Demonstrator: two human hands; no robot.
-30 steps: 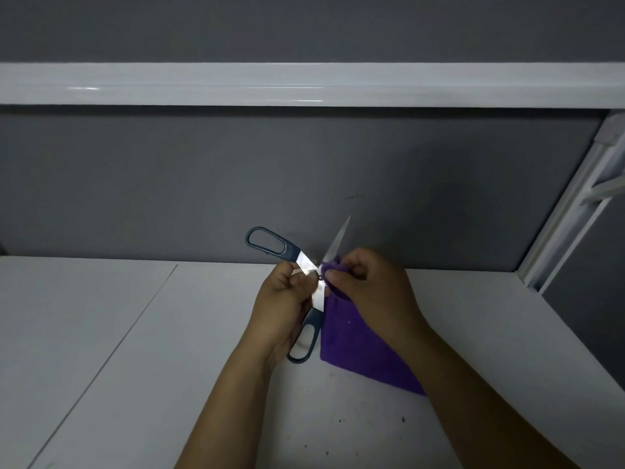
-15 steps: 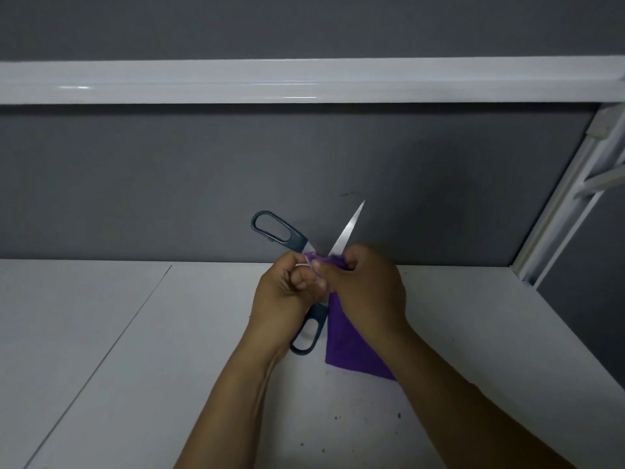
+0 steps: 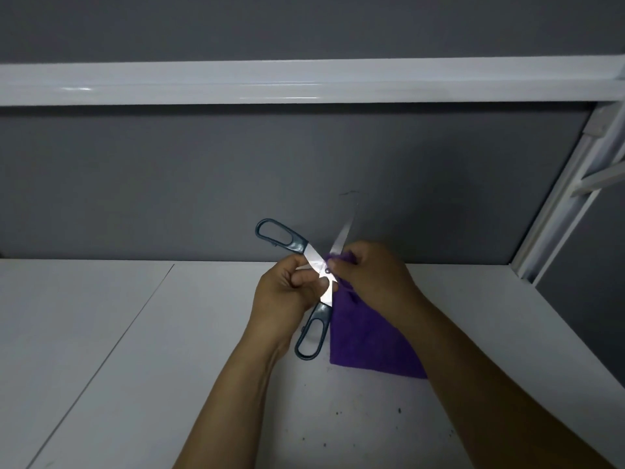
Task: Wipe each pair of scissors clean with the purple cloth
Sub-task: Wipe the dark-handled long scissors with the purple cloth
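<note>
- We see our left hand (image 3: 287, 292) curled tight around the scissors (image 3: 316, 279) at the pivot, above the white table (image 3: 101, 350).
- The scissors stand wide open, one dark handle up-left, the other hanging down, one blade pointing up-right.
- Our right hand (image 3: 372, 275) pinches the purple cloth (image 3: 365, 336) against the blades; the cloth drapes down below it, and we cannot tell if it touches the table.

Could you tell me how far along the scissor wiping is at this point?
Nothing can be confirmed as finished. In hand: the left hand holds the opened scissors while the right hand presses the purple cloth against a blade near the pivot. Left: the remaining blade surfaces; no other scissors are in view.
</note>
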